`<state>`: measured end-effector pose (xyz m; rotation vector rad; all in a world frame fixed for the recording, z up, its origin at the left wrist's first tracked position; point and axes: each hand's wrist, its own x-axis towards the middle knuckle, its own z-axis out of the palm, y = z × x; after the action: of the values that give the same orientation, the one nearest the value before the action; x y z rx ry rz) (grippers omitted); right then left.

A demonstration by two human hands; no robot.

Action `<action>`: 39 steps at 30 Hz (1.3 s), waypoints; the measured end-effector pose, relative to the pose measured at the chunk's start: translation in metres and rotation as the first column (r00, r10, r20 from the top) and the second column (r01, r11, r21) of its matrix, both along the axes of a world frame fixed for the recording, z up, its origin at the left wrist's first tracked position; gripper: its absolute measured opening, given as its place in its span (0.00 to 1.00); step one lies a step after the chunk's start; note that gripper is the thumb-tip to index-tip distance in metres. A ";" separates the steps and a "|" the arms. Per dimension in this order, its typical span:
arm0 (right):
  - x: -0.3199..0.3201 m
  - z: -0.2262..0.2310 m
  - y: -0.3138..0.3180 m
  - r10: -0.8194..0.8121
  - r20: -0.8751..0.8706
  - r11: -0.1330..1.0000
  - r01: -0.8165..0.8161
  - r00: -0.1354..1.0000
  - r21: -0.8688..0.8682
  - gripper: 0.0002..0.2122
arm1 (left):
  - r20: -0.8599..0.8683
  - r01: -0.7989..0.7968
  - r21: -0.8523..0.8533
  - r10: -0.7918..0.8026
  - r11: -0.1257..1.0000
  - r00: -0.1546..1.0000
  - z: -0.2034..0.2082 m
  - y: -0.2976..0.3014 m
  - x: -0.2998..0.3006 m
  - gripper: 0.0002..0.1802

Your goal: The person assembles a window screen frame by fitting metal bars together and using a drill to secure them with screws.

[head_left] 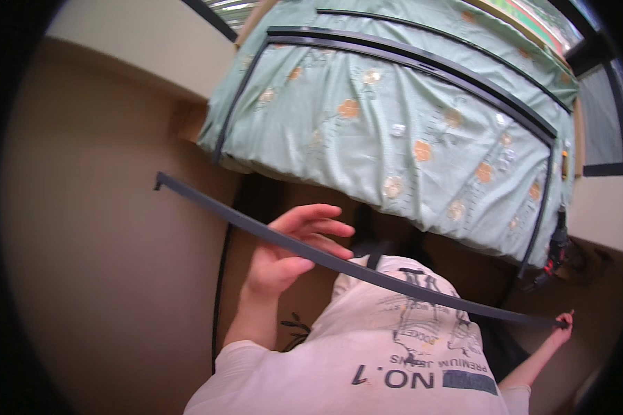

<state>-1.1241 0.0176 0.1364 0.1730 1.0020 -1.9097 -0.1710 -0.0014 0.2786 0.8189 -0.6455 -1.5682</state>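
A long dark grey metal or plastic strip (387, 278) slants across in front of my body. My right hand (564, 328), far out at the right, is closed on its lower right end. Along the strip's left half is my left hand (284, 252), palm up, fingers stretched and apart, with the strip crossing over the palm between thumb and fingers. The strip's left end (160, 181) has a small bent tip and hangs free. Ahead, a dark three-sided frame (422, 68) rests on a pale green flowered cloth (367, 145).
Behind the frame's long bar lies another thin dark bar (450, 48) on the cloth. A black and red object (555, 252), possibly a power tool, is at the cloth's right edge. Windows (606, 117) stand at the right, and a pale wall ledge (138, 48) at the left.
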 end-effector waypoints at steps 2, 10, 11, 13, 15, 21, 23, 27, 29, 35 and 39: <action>0.058 0.012 -0.005 0.266 -0.253 0.957 -0.222 0.930 0.189 0.18 | 0.029 -0.067 0.009 0.067 0.998 0.997 -0.003 0.003 -0.003 0.39; 0.174 0.062 -0.051 0.018 -0.128 0.996 -0.029 0.992 -0.086 0.24 | -0.023 -0.226 0.033 0.226 0.974 0.974 -0.039 0.013 0.042 0.44; 0.178 0.066 -0.051 0.039 -0.166 0.994 -0.056 0.985 -0.096 0.22 | -0.029 -0.209 0.029 0.210 0.978 0.977 -0.043 0.011 0.047 0.44; 0.199 0.079 -0.059 0.049 -0.195 0.992 -0.070 0.979 -0.102 0.21 | -0.116 -0.251 0.080 0.259 0.965 0.959 -0.051 0.009 0.055 0.44; 0.225 0.095 -0.067 0.060 -0.231 0.989 -0.089 0.971 -0.117 0.19 | -0.138 -0.254 0.081 0.263 0.964 0.955 -0.060 0.012 0.064 0.43; 0.272 0.134 -0.074 0.071 -0.328 0.970 -0.142 0.942 -0.199 0.18 | -0.163 -0.284 0.051 0.289 0.957 0.943 -0.080 0.017 0.087 0.43; 0.290 0.148 -0.080 0.094 -0.360 0.960 -0.180 0.928 -0.214 0.17 | -0.192 -0.309 0.067 0.316 0.949 0.929 -0.091 0.022 0.095 0.43; 0.315 0.166 -0.085 0.090 -0.451 0.956 -0.204 0.888 -0.211 0.17 | -0.229 -0.334 0.085 0.344 0.939 0.910 -0.102 0.026 0.104 0.39; 0.319 0.169 -0.085 0.083 -0.464 0.957 -0.201 0.882 -0.210 0.17 | -0.245 -0.346 0.089 0.357 0.934 0.901 -0.106 0.029 0.108 0.38; 0.324 0.170 -0.090 0.074 -0.514 0.973 -0.174 0.855 -0.151 0.12 | -0.283 -0.342 0.045 0.340 0.939 0.897 -0.099 0.032 0.105 0.34; 0.318 0.151 -0.092 0.056 -0.533 0.992 -0.109 0.844 -0.069 0.11 | -0.187 -0.472 0.114 0.485 0.874 0.854 -0.102 0.033 0.106 0.30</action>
<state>-0.8066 -0.0743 0.2878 -0.4797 1.2469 -1.9614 -0.0653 0.0315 0.1771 0.7757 -0.2091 -1.1955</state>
